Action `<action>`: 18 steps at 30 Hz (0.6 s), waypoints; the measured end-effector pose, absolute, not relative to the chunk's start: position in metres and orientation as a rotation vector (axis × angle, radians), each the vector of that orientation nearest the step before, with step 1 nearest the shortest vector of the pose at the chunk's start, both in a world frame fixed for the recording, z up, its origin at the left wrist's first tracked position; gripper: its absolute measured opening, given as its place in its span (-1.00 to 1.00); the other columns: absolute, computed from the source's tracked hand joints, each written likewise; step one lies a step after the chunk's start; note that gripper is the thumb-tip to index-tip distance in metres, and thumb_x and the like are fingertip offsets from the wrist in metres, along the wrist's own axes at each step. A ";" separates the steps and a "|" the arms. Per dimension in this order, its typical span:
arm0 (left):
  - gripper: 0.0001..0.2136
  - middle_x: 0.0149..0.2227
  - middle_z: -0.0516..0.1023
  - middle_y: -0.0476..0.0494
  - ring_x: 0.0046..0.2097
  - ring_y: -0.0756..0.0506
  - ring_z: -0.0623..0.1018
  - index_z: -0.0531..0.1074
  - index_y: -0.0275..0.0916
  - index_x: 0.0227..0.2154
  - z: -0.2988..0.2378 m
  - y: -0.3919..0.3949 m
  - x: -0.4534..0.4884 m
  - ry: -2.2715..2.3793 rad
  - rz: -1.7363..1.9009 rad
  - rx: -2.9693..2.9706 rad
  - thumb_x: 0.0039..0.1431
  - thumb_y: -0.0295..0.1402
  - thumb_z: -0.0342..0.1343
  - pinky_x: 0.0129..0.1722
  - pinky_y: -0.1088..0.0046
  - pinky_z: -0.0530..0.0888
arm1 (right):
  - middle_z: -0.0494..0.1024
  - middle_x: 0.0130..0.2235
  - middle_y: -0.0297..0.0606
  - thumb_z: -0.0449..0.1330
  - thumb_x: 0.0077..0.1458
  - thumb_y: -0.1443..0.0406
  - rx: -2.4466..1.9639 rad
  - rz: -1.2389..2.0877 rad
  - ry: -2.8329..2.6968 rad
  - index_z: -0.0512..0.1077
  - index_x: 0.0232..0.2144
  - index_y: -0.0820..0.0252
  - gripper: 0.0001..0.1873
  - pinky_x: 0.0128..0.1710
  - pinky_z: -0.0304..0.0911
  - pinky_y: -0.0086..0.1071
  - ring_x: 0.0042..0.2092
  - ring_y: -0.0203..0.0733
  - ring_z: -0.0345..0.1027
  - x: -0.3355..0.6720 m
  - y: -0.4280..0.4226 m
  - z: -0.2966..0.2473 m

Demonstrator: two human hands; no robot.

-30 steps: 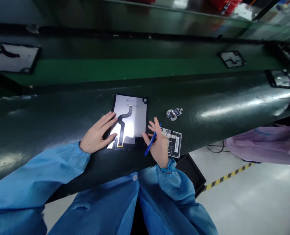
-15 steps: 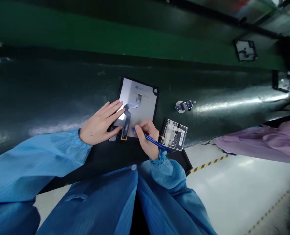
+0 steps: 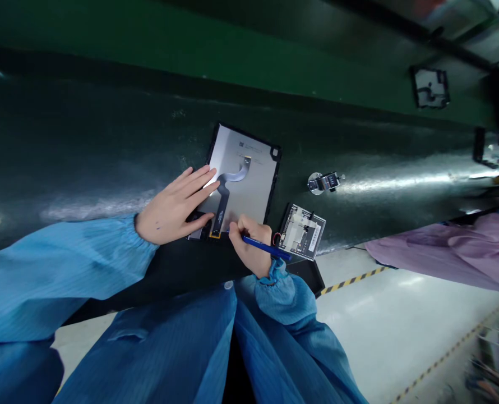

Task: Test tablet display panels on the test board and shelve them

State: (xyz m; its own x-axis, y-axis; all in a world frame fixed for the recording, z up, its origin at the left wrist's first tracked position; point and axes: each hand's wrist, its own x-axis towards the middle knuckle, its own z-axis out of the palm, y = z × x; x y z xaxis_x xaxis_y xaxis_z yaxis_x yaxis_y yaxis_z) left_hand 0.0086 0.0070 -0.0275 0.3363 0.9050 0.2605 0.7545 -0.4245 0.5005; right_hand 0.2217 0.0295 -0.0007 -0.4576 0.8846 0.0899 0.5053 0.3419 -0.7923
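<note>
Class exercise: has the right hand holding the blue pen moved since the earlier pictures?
Yes. Judged against the panel, the right hand has moved left along its lower edge, toward the ribbon cable.

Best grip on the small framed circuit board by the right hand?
Pinch the small framed circuit board by its dark outer edge, from the far side, away from the right hand and blue pen. It lies flat, with a red wire and exposed parts on top.

Can't read a thing, honestly. The print on the panel and the board's white sticker are way too tiny.
</note>
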 end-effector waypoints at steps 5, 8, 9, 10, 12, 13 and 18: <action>-0.41 0.37 0.18 -0.43 0.40 -0.35 0.13 0.09 -0.36 0.36 -0.023 0.007 0.011 1.491 0.725 2.277 0.33 -0.30 0.04 0.34 -0.11 0.16 | 0.11 -0.63 -0.53 0.15 0.21 0.21 -1.342 1.028 -1.792 0.11 -0.59 0.11 -0.61 -0.55 0.03 -0.48 -0.58 -0.42 0.04 0.233 0.035 0.001; -0.39 0.35 0.21 -0.45 0.40 -0.35 0.14 0.10 -0.40 0.36 -0.021 0.003 0.015 1.499 0.724 2.265 0.32 -0.29 0.05 0.34 -0.08 0.18 | 0.38 -0.51 -0.45 0.23 0.19 0.16 -1.321 1.083 -1.662 0.31 -0.44 0.10 -0.76 -0.50 0.18 -0.45 -0.50 -0.36 0.24 0.241 0.055 0.017; -0.39 0.35 0.22 -0.46 0.40 -0.35 0.14 0.09 -0.39 0.36 -0.021 0.002 0.018 1.504 0.719 2.263 0.32 -0.28 0.04 0.34 -0.08 0.18 | 0.45 -0.44 -0.40 0.20 0.21 0.15 -1.295 1.094 -1.668 0.37 -0.35 0.10 -0.82 -0.48 0.22 -0.43 -0.48 -0.35 0.28 0.243 0.065 0.022; -0.38 0.35 0.21 -0.45 0.40 -0.36 0.13 0.08 -0.39 0.37 -0.021 0.000 0.021 1.507 0.710 2.262 0.32 -0.27 0.04 0.34 -0.08 0.19 | 0.50 -0.37 -0.36 0.15 0.26 0.15 -1.276 1.093 -1.685 0.41 -0.27 0.09 -0.84 -0.46 0.25 -0.41 -0.47 -0.34 0.30 0.243 0.075 0.026; -0.37 0.36 0.20 -0.45 0.40 -0.36 0.12 0.07 -0.38 0.37 -0.022 -0.005 0.027 1.512 0.692 2.261 0.32 -0.25 0.03 0.33 -0.10 0.19 | 0.54 -0.31 -0.33 0.05 0.31 0.16 -1.271 1.069 -1.740 0.43 -0.20 0.08 -0.80 -0.43 0.29 -0.38 -0.46 -0.33 0.34 0.241 0.095 0.027; -0.38 0.36 0.20 -0.46 0.40 -0.36 0.13 0.08 -0.40 0.37 -0.022 -0.008 0.030 1.514 0.681 2.264 0.32 -0.25 0.03 0.33 -0.09 0.19 | 0.55 -0.29 -0.32 0.07 0.30 0.17 -1.270 1.049 -1.775 0.42 -0.21 0.08 -0.82 -0.39 0.31 -0.37 -0.43 -0.32 0.37 0.239 0.104 0.025; -0.40 0.26 0.36 -0.54 0.30 -0.42 0.32 0.27 -0.49 0.24 -0.008 -0.013 0.035 1.550 0.681 2.213 0.27 -0.15 0.11 0.27 -0.08 0.29 | 0.54 -0.27 -0.35 0.27 0.10 0.25 -1.131 1.093 -1.926 0.36 -0.31 0.09 -0.85 -0.24 0.37 -0.35 -0.33 -0.30 0.43 0.225 0.124 0.008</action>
State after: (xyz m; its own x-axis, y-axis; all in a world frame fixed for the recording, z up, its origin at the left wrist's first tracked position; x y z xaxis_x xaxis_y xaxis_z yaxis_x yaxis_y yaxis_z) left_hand 0.0354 -0.0128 -0.0082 0.2847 0.9411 0.1824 0.7713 -0.3379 0.5394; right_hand 0.2252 0.1241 0.0076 -0.4224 0.8994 0.1128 0.3643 0.2824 -0.8874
